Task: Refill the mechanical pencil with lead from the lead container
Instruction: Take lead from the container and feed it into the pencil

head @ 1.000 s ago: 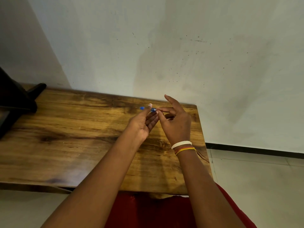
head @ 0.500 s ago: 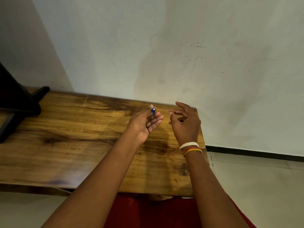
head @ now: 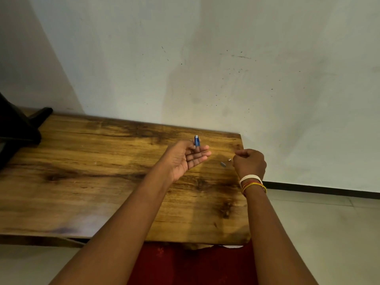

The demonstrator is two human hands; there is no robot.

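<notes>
My left hand [head: 186, 159] is palm up over the wooden table [head: 86, 173] and pinches a blue mechanical pencil [head: 196, 140]. The pencil stands upright with a pale end on top, and its lower part is hidden by my fingers. My right hand [head: 249, 162], seen from the back, is curled with the fingertips down near the table's right edge. Just left of those fingertips lie a tiny white piece [head: 229, 160] and a small grey piece [head: 223, 164] on the wood. Nothing shows inside the right hand. I see no lead container.
A black object [head: 16, 128] stands on the table's far left end. A pale wall [head: 226, 68] rises right behind the table. The tiled floor [head: 329, 233] lies to the right, and red cloth [head: 185, 264] shows below the near edge.
My hands have parted: the right hand moved right and down to the table and curled shut. Two small pieces now lie on the wood. The pencil has turned upright in my left hand.
</notes>
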